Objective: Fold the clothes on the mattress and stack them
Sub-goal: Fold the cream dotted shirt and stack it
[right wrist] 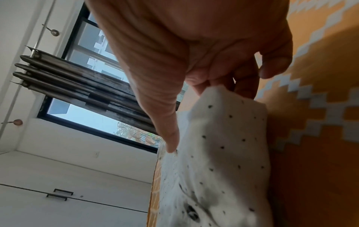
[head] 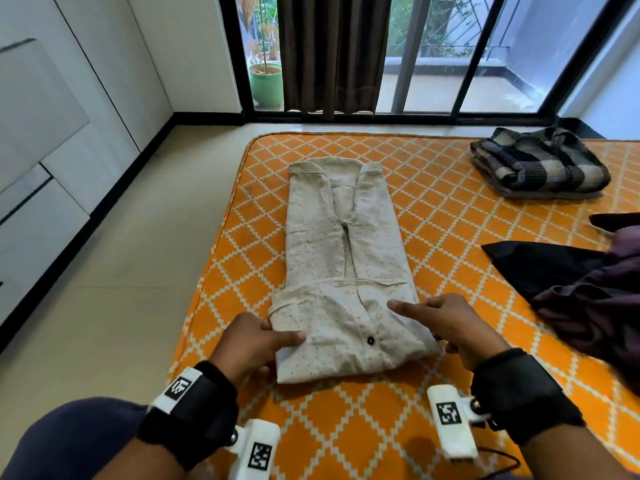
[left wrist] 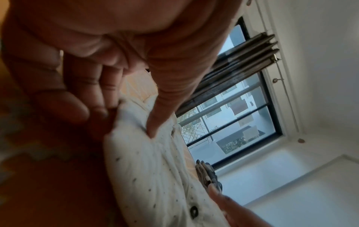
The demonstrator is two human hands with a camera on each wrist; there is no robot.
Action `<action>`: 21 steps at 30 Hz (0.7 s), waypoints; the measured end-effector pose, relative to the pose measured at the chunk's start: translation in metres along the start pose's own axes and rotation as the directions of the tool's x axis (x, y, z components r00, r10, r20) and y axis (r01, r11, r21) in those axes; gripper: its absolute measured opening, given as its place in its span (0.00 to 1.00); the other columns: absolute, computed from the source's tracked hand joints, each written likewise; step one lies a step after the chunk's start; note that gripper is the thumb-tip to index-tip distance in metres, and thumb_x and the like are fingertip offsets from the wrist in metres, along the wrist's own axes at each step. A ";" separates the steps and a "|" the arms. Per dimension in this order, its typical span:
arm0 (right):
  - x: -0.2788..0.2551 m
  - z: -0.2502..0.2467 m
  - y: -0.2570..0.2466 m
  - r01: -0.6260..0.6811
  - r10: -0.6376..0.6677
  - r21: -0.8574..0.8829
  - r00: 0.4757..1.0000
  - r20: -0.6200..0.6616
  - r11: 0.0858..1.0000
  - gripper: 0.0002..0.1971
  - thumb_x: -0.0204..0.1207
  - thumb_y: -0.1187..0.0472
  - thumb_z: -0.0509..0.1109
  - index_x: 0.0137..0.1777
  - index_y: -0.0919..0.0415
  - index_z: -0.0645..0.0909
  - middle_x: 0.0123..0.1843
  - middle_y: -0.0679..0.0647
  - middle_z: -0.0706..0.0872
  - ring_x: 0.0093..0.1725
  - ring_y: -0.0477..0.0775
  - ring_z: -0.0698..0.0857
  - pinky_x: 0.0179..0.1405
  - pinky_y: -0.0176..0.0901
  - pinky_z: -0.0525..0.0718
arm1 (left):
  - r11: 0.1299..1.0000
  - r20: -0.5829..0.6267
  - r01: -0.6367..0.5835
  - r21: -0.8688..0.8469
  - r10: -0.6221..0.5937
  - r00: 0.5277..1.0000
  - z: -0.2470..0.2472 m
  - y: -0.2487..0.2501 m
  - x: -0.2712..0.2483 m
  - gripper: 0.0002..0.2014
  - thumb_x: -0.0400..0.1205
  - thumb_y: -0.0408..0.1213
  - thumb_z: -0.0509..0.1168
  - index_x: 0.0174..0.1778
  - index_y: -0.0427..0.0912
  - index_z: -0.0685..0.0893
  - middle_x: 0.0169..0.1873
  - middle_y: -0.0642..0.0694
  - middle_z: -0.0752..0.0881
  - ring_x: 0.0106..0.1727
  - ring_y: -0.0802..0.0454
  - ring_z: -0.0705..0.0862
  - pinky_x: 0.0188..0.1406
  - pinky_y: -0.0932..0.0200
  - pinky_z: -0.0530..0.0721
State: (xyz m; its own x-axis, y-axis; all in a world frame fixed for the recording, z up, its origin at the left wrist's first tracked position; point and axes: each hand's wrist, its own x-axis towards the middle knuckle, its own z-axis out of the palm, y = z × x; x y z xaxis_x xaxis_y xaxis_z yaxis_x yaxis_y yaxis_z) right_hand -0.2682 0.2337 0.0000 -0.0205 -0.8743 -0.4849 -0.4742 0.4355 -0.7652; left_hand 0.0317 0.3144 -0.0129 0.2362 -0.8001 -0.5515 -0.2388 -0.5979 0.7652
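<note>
We have the cream dotted shirt [head: 341, 258] lying lengthwise on the orange patterned mattress [head: 450, 188], its sides already turned in and its near end doubled over. Our left hand [head: 247, 341] grasps the near left corner of that doubled end, thumb on top and fingers tucked under, and our right hand [head: 446, 323] grasps the near right corner the same way, thumb pressing the upper layer. The cloth looks thin, light and limp, so we judge it will sag between the 2 grips and slide out of line unless we keep the corners taut and level. The folded edges at both corners seem the best places to hold, since the layers stay together there. 1 checked garment [head: 540, 164] sits folded at the far right, likely the stack's base, and dark unfolded clothes [head: 588, 289] lie heaped on the right.
</note>
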 end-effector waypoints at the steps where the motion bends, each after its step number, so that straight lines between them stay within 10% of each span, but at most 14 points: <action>1: 0.000 0.001 0.000 -0.008 0.008 -0.004 1.000 0.025 1.000 0.29 0.65 0.42 0.88 0.35 0.61 0.73 0.21 0.46 0.60 0.18 0.48 0.60 0.16 0.36 0.58 | 0.999 -0.036 -0.019 -0.035 0.018 0.999 0.001 0.003 0.000 0.16 0.71 0.38 0.85 0.45 0.31 0.91 0.35 0.40 0.94 0.35 0.45 0.92 0.34 0.48 0.89; 5: -0.003 -0.001 -0.001 0.013 -0.021 0.120 0.998 0.065 0.993 0.11 0.76 0.58 0.83 0.47 0.66 0.90 0.35 0.52 0.93 0.29 0.49 0.91 0.22 0.37 0.81 | 0.980 -0.191 -0.184 0.071 0.194 0.962 0.000 0.010 0.002 0.11 0.72 0.34 0.84 0.45 0.45 0.89 0.38 0.47 0.93 0.42 0.45 0.93 0.45 0.42 0.93; 10: 0.002 -0.003 0.007 0.057 -0.060 0.216 0.998 0.008 0.975 0.09 0.84 0.59 0.75 0.61 0.62 0.87 0.54 0.57 0.95 0.47 0.56 0.95 0.36 0.45 0.92 | 0.895 -0.215 -0.408 0.181 0.441 0.871 -0.005 0.021 0.018 0.08 0.76 0.42 0.82 0.45 0.49 0.89 0.37 0.49 0.91 0.42 0.48 0.91 0.44 0.44 0.91; 16: 0.016 0.024 0.015 0.219 -0.314 -0.358 0.920 -0.233 0.908 0.17 0.89 0.47 0.65 0.65 0.60 0.76 0.59 0.59 0.86 0.58 0.67 0.85 0.53 0.61 0.85 | 0.939 -0.135 -0.298 -0.175 0.277 0.951 0.002 0.028 0.029 0.07 0.83 0.31 0.75 0.54 0.35 0.87 0.42 0.39 0.93 0.44 0.40 0.92 0.32 0.50 0.89; 21: 0.012 0.022 0.011 0.261 -0.311 -0.203 0.909 -0.277 0.944 0.20 0.87 0.42 0.65 0.65 0.59 0.75 0.59 0.57 0.86 0.58 0.65 0.85 0.54 0.62 0.85 | 0.928 -0.030 -0.103 -0.357 0.099 0.995 -0.001 0.034 0.017 0.19 0.81 0.45 0.77 0.64 0.41 0.83 0.50 0.43 0.94 0.48 0.44 0.93 0.38 0.49 0.89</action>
State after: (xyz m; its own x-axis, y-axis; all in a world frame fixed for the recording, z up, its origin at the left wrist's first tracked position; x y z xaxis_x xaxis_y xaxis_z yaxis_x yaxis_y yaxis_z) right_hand -0.2544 0.2328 -0.0237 -0.1154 -0.9896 -0.0857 -0.6317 0.1397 -0.7625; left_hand 0.0281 0.2809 0.0040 0.2391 -0.8537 -0.4626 0.0900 -0.4549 0.8860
